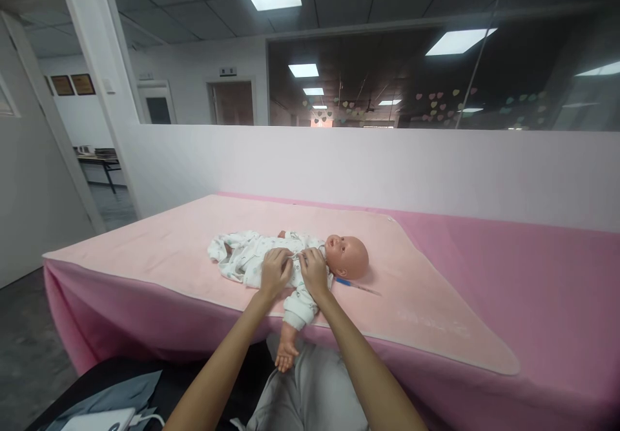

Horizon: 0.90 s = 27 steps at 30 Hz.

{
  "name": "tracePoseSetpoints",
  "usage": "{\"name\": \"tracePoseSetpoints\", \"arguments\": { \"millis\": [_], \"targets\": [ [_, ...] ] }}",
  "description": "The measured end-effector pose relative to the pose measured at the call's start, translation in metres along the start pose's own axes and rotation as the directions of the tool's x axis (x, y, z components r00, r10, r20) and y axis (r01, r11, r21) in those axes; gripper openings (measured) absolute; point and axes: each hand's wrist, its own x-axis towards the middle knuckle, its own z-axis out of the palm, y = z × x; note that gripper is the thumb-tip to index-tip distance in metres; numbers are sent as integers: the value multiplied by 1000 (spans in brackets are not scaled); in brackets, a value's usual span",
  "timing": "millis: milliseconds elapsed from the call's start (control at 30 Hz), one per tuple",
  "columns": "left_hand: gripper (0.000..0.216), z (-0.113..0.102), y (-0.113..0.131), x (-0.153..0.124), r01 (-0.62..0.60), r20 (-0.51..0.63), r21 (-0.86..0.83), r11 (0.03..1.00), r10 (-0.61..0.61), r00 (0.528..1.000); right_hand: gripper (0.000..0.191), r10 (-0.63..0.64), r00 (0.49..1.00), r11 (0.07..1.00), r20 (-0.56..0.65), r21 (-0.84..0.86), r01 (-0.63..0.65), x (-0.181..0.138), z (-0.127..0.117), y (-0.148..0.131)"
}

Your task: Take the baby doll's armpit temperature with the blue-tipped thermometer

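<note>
A baby doll lies on its back on a pale pink mat, its head toward the right. It wears a white printed baby romper, and its near arm hangs over the table edge. My left hand rests on the doll's chest with its fingers closed on the romper's front. Close beside it, my right hand pinches the fabric near the neck. A thin white strip, perhaps a tie, shows between my fingertips. My hands hide part of the romper's front.
Beside the doll's head lies a blue-ended pen-like stick. A pink cloth covers the table under the mat. Behind stands a low white wall with glass above. At bottom left is a white device with a cable.
</note>
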Motion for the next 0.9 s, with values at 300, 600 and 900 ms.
{"name": "tracePoseSetpoints", "arguments": {
  "millis": [300,600,900],
  "targets": [
    [14,2,1,2,10,3,59,998,-10,1000,23,0,1000,1000,14,-26,1,0,0,0],
    [15,3,-3,1,69,21,24,997,-69,997,16,-14,1000,1000,-7,-22,14,-1,-3,-3],
    [17,5,-7,0,124,3,-48,991,-124,992,14,-4,1000,999,-11,-50,3,-1,-4,-5]
  ]
}}
